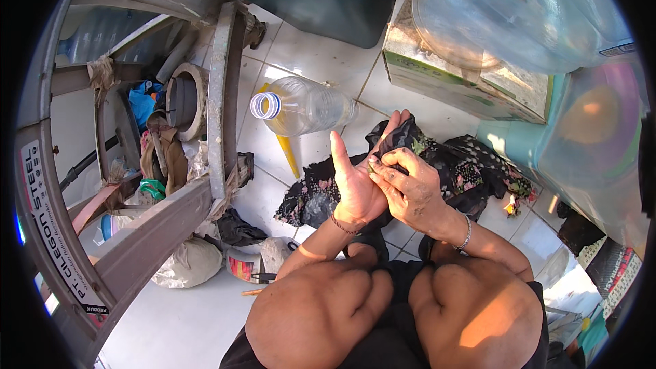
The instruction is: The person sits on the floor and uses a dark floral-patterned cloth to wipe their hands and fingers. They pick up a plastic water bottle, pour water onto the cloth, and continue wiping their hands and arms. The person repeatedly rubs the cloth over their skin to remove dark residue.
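Observation:
Over the tiled floor, my left hand [361, 188] is turned palm up with its thumb and fingers stretched out. My right hand [413, 188] pinches a bunched part of a black floral cloth [471, 164] and presses it against the left palm and fingers. More of this thin, patterned fabric is spread on the floor beneath and beyond both hands. Just ahead on the left, a clear plastic bottle [311, 106] lies on its side, its uncapped mouth facing left. A long yellow object [289, 155] shows partly from under it; its kind is unclear.
A grey metal frame [154, 232] stands at left, with rags, bags and a thick ring-shaped piece [186, 102] behind it. Pliers [263, 277] lie near my left knee. A cardboard box [451, 85], large clear jug [533, 14] and teal tub [540, 137] crowd the right.

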Demonstrator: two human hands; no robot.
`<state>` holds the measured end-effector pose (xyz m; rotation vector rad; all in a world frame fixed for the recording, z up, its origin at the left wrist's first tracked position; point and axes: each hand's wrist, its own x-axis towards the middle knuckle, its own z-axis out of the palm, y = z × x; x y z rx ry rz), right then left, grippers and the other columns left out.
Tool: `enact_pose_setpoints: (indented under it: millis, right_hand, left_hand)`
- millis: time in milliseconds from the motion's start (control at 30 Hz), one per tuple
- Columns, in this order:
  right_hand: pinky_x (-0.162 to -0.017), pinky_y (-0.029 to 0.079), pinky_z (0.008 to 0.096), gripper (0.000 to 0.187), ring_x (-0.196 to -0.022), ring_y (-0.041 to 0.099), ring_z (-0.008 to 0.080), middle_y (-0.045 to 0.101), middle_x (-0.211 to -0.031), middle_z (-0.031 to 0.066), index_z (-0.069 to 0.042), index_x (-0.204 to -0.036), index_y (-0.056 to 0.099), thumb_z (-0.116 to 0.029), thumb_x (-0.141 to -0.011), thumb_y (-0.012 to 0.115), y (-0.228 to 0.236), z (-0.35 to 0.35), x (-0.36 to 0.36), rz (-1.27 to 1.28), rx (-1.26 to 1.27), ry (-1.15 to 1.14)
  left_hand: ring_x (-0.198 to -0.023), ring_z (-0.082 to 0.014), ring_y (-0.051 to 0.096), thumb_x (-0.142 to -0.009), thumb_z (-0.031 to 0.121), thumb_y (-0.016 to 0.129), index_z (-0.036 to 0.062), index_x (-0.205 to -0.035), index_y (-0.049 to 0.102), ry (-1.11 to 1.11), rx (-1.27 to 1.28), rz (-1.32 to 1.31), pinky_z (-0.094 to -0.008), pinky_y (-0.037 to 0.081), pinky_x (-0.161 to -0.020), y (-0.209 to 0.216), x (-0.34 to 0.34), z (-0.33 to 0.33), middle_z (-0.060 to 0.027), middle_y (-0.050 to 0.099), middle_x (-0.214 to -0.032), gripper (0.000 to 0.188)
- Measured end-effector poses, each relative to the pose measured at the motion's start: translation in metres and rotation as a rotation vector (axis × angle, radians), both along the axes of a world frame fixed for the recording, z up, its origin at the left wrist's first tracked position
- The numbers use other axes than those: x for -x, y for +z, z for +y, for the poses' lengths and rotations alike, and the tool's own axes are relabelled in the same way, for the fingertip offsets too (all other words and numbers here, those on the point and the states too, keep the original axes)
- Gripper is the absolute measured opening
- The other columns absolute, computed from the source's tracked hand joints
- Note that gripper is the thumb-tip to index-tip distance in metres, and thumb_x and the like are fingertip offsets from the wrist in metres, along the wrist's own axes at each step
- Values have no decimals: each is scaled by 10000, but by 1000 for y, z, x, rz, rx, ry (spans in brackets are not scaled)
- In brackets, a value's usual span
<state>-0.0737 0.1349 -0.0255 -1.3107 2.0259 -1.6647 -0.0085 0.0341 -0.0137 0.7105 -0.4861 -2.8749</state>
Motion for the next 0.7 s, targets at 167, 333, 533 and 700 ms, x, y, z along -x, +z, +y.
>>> enact_pose_setpoints:
  millis: [167,333,533,700]
  right_hand:
    - [-673,562,330,178,-767,691,250,686,-912,107,-9,-1013,769,-31,-836,775,14,9,13,-87,-87,-143]
    - [-636,509,359,130,-729,644,270,619,-894,104,16,-976,738,-16,-850,748,11,3,11,-182,-90,-25]
    - [-697,477,262,143,-783,633,143,684,-853,89,33,-928,750,-104,-949,720,40,25,36,-510,-30,11]
    - [-701,541,288,127,-765,686,169,743,-919,131,31,-978,775,-75,-907,764,64,41,47,-677,-206,95]
  left_hand:
    - [-1523,-262,268,-748,1019,175,26,-1620,212,-67,-194,161,-398,191,-1252,-13,-13,1,-130,278,-1653,1322]
    - [-1370,-262,480,-604,1093,246,19,-1613,208,-206,-59,-28,-398,360,-1175,-25,-17,1,-130,496,-1456,1474]
    - [-1528,-344,197,-377,963,654,158,-1571,-253,-238,780,332,-475,222,-1223,-8,-5,-20,-205,-8,-1673,1702]
    - [-1511,-514,170,-293,815,856,191,-1489,-428,-46,1433,424,-573,244,-1196,6,7,-32,-318,-220,-1641,1863]
